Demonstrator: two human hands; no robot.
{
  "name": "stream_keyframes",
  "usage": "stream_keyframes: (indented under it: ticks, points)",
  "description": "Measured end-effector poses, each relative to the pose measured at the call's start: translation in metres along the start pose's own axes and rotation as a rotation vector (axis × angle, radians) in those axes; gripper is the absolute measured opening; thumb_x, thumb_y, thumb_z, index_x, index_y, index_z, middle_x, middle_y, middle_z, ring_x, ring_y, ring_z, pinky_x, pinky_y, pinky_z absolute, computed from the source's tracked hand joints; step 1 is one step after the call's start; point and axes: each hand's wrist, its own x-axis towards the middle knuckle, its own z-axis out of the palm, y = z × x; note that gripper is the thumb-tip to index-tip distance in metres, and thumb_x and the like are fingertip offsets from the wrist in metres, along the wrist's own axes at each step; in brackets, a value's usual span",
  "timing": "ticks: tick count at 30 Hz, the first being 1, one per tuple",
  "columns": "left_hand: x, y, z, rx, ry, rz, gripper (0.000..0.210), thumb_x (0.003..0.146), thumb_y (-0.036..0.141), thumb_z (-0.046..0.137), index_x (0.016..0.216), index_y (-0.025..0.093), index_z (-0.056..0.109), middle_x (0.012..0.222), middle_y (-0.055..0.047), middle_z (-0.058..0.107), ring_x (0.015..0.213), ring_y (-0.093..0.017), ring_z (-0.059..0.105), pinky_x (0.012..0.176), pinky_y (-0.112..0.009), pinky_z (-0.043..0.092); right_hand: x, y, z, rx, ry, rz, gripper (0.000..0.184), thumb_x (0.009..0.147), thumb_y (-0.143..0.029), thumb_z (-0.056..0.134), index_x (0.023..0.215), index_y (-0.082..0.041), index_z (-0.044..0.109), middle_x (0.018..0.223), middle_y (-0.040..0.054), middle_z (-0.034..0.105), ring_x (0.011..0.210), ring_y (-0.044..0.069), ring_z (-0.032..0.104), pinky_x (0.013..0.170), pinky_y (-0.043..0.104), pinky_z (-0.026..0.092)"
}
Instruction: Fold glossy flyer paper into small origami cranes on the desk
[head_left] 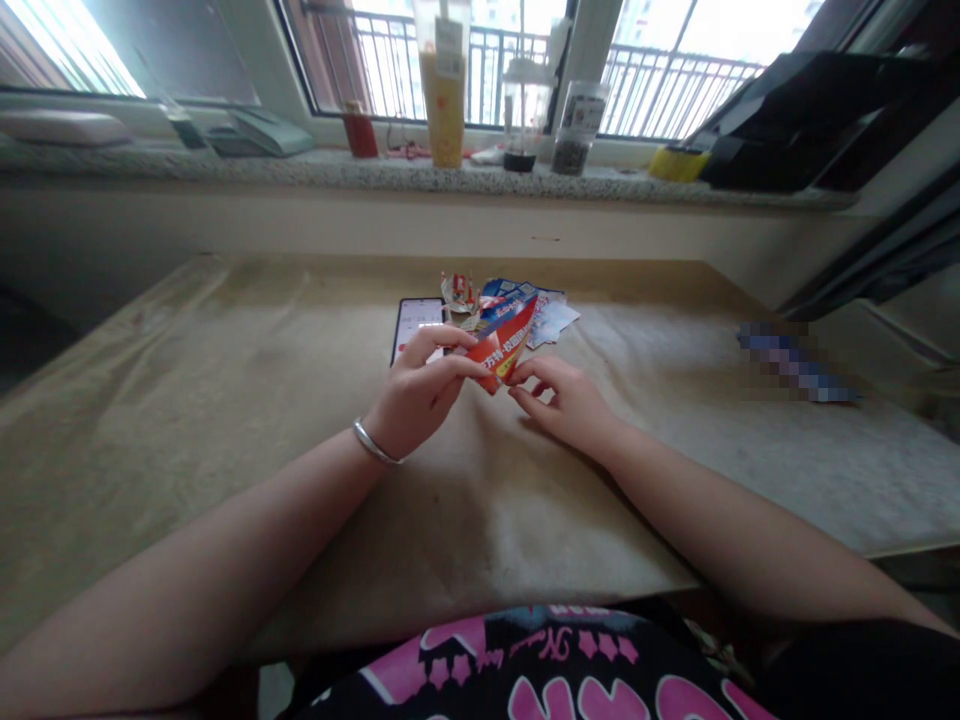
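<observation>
My left hand (427, 385), with a silver bangle at the wrist, pinches a folded sheet of red printed paper (501, 352) between thumb and fingers. The paper is folded to a point at its upper right and carries white lettering. My right hand (559, 395) has thumb and forefinger drawn together at the paper's lower right edge. Behind the folded paper lie several blue and white printed sheets (553, 318). A crumpled or folded red and cream paper piece (459, 292) sits to their left. A phone (417, 318) with a lit screen lies partly behind my left hand.
The table (262, 400) has a brownish cover. A pixelated bluish item (795, 365) lies at the right. On the stone windowsill (300, 172) stand a tall yellow container (442, 105), a red jar (361, 132), a clear cup (521, 125) and a dark bag (780, 125).
</observation>
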Motion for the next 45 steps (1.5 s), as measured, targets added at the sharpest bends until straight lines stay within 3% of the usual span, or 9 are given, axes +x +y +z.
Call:
stream_keyframes:
  ticks: [5,11,14,19,23,26,30,38,45]
  points:
    - [-0.004,-0.006,0.001,0.027,-0.157,0.083,0.027,0.090,0.010,0.047,0.086,0.027,0.069,0.109,-0.003,0.057,0.106,-0.015,0.056,0.106,-0.043,0.042,0.000,0.005,0.000,-0.064,-0.025,0.085,0.006,0.082,-0.022,0.057,0.082,-0.020,0.062,0.086,0.0032,0.068,0.073,0.015,0.059,0.062,0.026,0.050]
    - [-0.006,-0.015,0.005,0.055,-0.336,0.182,0.015,0.091,0.023,0.055,0.086,0.024,0.069,0.107,-0.004,0.062,0.103,-0.017,0.058,0.103,-0.044,0.043,0.000,0.012,0.000,-0.028,0.039,0.250,0.009,0.081,-0.028,0.059,0.080,-0.020,0.055,0.079,0.0011,0.063,0.063,0.012,0.057,0.055,0.025,0.048]
    - [-0.006,-0.016,0.007,0.010,-0.354,0.209,0.012,0.091,0.025,0.056,0.089,0.022,0.067,0.106,-0.005,0.063,0.101,-0.017,0.058,0.099,-0.040,0.047,0.000,0.014,-0.001,-0.010,0.111,0.194,0.018,0.076,-0.024,0.062,0.091,-0.020,0.054,0.089,0.0035,0.060,0.076,0.015,0.059,0.056,0.026,0.050]
    - [-0.006,-0.013,0.008,-0.066,-0.372,0.099,0.010,0.090,0.026,0.056,0.091,0.020,0.064,0.102,-0.006,0.062,0.100,-0.017,0.058,0.093,-0.035,0.051,-0.001,0.015,-0.006,-0.057,0.058,0.065,0.036,0.075,-0.016,0.061,0.109,-0.024,0.059,0.115,0.0074,0.053,0.086,0.016,0.059,0.062,0.029,0.055]
    - [-0.006,-0.012,0.004,0.017,-0.409,0.216,0.013,0.089,0.018,0.052,0.088,0.021,0.065,0.106,-0.007,0.060,0.104,-0.018,0.057,0.095,-0.037,0.050,-0.002,0.014,-0.008,-0.121,0.056,0.032,0.039,0.076,-0.018,0.062,0.114,-0.026,0.060,0.127,0.0095,0.048,0.106,0.022,0.055,0.066,0.031,0.056]
    - [-0.006,-0.012,0.000,0.056,-0.432,0.293,0.019,0.081,0.011,0.053,0.091,0.021,0.065,0.115,-0.009,0.056,0.112,-0.022,0.054,0.098,-0.041,0.049,-0.002,0.016,-0.009,-0.168,0.039,0.001,0.027,0.078,-0.017,0.061,0.104,-0.025,0.065,0.123,0.0090,0.053,0.109,0.023,0.055,0.072,0.034,0.056]
    - [-0.005,-0.011,-0.004,-0.007,-0.402,0.250,0.023,0.076,0.012,0.056,0.096,0.022,0.063,0.117,-0.009,0.055,0.113,-0.025,0.054,0.096,-0.042,0.050,-0.002,0.020,-0.015,-0.240,0.018,-0.092,0.009,0.080,-0.019,0.061,0.084,-0.024,0.068,0.102,0.0063,0.062,0.096,0.020,0.060,0.082,0.038,0.052]
    - [-0.002,-0.010,-0.005,0.158,-0.351,0.158,0.026,0.087,0.027,0.052,0.110,0.021,0.062,0.096,-0.007,0.068,0.091,-0.020,0.062,0.092,-0.042,0.047,-0.003,0.018,-0.029,-0.357,-0.195,-0.198,0.011,0.078,-0.019,0.064,0.082,-0.025,0.073,0.117,0.0076,0.058,0.102,0.022,0.059,0.084,0.039,0.050]
    - [-0.004,-0.001,0.001,0.365,-0.475,0.064,0.027,0.090,0.034,0.049,0.079,0.023,0.072,0.082,-0.005,0.070,0.087,-0.022,0.061,0.096,-0.047,0.037,-0.005,0.012,-0.030,-0.372,-0.256,-0.175,0.014,0.077,-0.018,0.065,0.080,-0.028,0.074,0.130,0.0019,0.056,0.100,0.021,0.062,0.079,0.036,0.051]
